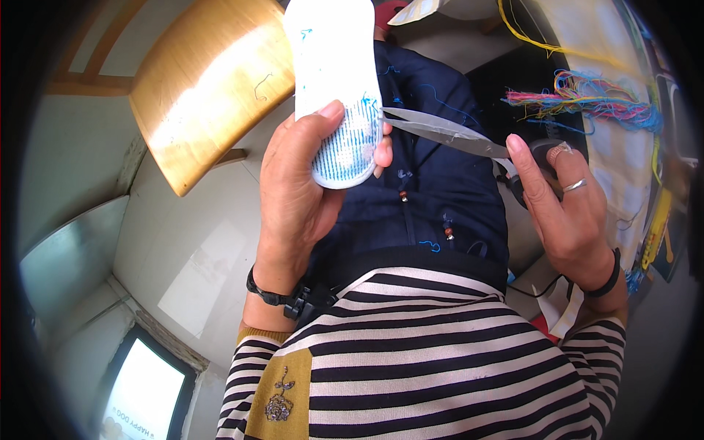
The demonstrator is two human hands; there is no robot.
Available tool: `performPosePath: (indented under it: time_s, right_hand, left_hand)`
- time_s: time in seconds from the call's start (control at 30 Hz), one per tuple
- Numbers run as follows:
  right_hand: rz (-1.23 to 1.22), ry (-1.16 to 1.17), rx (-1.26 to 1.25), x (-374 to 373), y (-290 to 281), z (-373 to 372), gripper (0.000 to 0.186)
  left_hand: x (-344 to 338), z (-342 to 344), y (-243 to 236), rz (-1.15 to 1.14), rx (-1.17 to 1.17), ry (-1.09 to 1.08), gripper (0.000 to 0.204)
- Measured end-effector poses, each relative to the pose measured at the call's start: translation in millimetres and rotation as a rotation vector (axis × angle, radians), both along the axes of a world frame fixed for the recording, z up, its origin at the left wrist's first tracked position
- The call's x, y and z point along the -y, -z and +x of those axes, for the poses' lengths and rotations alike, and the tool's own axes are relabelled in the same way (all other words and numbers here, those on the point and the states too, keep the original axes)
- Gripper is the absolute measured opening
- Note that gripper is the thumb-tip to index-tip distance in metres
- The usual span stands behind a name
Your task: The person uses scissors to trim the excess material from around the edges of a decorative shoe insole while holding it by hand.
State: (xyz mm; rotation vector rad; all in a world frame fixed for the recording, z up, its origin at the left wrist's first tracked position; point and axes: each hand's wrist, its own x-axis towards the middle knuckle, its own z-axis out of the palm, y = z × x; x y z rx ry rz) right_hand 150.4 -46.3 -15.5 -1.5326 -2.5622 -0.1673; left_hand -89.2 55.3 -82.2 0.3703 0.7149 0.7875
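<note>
My left hand (pixel 299 165) is wrapped round the heel end of a white insole (pixel 345 143), thumb on top and fingertips showing at its right edge. Rows of blue stitches cover that lower end, and loose blue thread lies above them; the upper part is washed out by bright light. In my right hand (pixel 561 205) is a pair of scissors (pixel 447 133), with the index finger stretched along the pivot and a ring-like thimble on one finger. The blade tips reach the insole's right edge; whether they touch it I cannot tell. The blades look nearly together.
A wooden chair (pixel 205 88) stands at the upper left, with a thread scrap on its seat. Bundled coloured threads (pixel 594 103) lie on a cloth-covered surface at the right. Blue thread scraps (pixel 430 246) rest on my dark trousers (pixel 447 191). A yellow cord (pixel 543 44) runs across the upper right.
</note>
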Motion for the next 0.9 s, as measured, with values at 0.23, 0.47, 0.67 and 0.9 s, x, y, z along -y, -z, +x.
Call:
performPosePath:
  time_s: [0.23, 0.47, 0.67, 0.9]
  right_hand:
    - [-0.089, 0.002, -0.044, -3, -1, -1, 0.056]
    - [-0.25, 0.153, -0.431, -3, 5, -11, 0.064]
    - [-0.212, 0.154, -0.317, 3, 4, -5, 0.065]
    - [-0.138, 0.102, -0.252, 4, 4, -6, 0.061]
  left_hand:
    - [-2, -2, 3, -0.005, 0.036, 0.033, 0.041]
    - [1, 1, 2, -0.039, 0.151, 0.083, 0.037]
    - [-4, -1, -1, -0.037, 0.066, 0.012, 0.041]
    - [-4, -1, 0, -0.015, 0.078, 0.017, 0.04]
